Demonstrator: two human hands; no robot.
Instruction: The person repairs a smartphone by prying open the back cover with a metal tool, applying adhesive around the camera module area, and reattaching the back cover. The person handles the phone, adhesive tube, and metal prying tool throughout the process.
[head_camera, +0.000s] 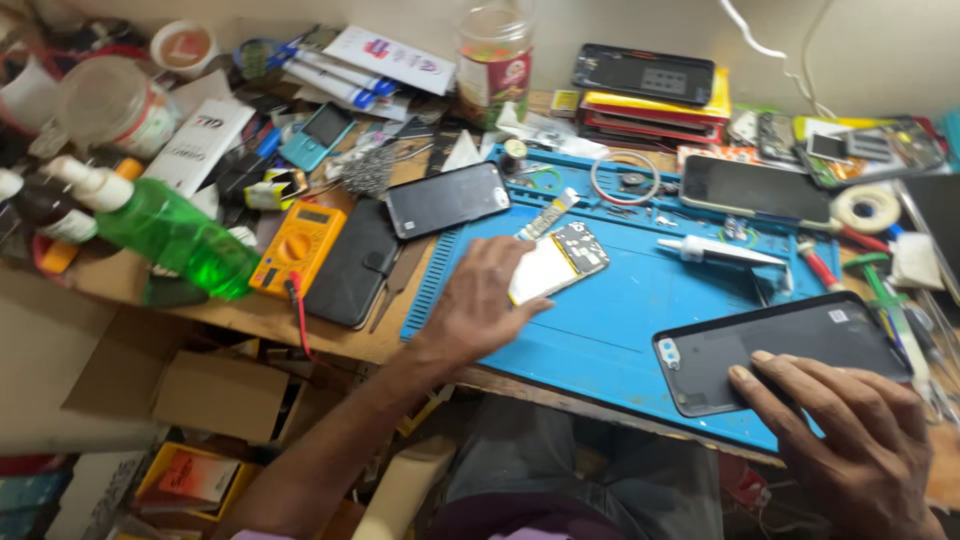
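Observation:
My left hand (482, 300) lies on the blue work mat (610, 320), its fingers resting on the near end of an opened phone body (560, 262) with its circuit board showing. My right hand (850, 440) presses flat on the near corner of a dark phone back cover (780, 345) that lies at the mat's front right. A white glue tube (715, 251) lies on the mat between the two phones.
A black phone (447, 199), a dark wallet case (352, 262) and a yellow multimeter (298, 246) lie left of the mat. A green liquid bottle (165, 228) stands at the left edge. Another phone (755, 190), tape roll (866, 208) and tools crowd the right.

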